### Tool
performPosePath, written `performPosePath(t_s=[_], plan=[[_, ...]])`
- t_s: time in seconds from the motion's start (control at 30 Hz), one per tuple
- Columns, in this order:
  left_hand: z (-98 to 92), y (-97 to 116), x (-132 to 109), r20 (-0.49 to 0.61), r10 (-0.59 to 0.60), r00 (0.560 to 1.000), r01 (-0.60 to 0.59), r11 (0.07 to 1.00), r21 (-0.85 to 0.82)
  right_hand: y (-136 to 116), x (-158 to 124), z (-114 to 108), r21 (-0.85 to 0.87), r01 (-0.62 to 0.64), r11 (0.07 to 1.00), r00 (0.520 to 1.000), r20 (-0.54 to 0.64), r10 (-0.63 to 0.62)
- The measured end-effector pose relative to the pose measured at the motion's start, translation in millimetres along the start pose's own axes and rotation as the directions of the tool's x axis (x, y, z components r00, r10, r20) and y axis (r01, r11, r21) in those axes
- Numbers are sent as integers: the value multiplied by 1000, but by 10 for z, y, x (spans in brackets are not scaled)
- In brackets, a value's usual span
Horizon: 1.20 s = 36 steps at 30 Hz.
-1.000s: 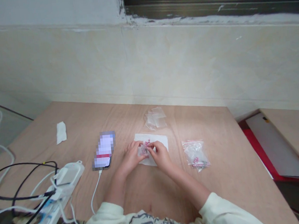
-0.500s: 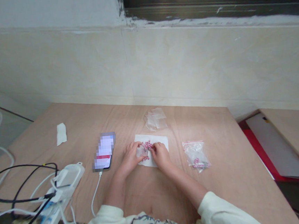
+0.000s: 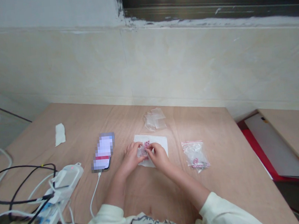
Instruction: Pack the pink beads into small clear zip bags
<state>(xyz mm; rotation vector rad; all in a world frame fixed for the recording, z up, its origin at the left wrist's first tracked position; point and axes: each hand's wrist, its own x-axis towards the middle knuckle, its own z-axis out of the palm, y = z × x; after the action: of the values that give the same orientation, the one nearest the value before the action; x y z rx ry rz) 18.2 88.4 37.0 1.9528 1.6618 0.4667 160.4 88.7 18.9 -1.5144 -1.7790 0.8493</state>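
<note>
My left hand is closed around a small clear plastic bag, thumb and forefinger holding its mouth apart over a white sheet of paper. Small pink beads lie in a cluster on the paper just beyond the bag. My right hand is closed in a pinch at the bag's mouth, its fingertips almost meeting the bag. Whatever sits between those fingertips is too small to make out.
A zip bag with pink beads lies to the right. Several clear bags lie behind the paper. On the left are a phone on a charging cable, a white scrap and a power strip with tangled cables.
My right hand has moved left from the beads to the mouth of the small bag. My left hand stays in place with the bag.
</note>
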Motion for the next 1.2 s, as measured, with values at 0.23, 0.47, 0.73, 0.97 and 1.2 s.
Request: performPosePath(t_s=[0.23,0.47,0.73,0.97,1.2], plan=[[-66,15,-19,-12,-10,1000,10,1000,-6,201,130,-15,-83,-20,996,1000,-23,18],[-71,33,-5,4,-15,1000,15,1000,-20,249,193,-37,-175,53,983,994,100,-36],[-72,29,-6,1,-28,1000,28,999,-18,235,239,-72,-133,46,990,996,86,-35],[-55,10,-9,-12,-17,1000,17,999,-28,16,145,-46,83,74,994,994,71,-80],[-62,-116,-50,-36,-9,999,7,999,-40,42,71,16,-181,-33,983,997,59,44]])
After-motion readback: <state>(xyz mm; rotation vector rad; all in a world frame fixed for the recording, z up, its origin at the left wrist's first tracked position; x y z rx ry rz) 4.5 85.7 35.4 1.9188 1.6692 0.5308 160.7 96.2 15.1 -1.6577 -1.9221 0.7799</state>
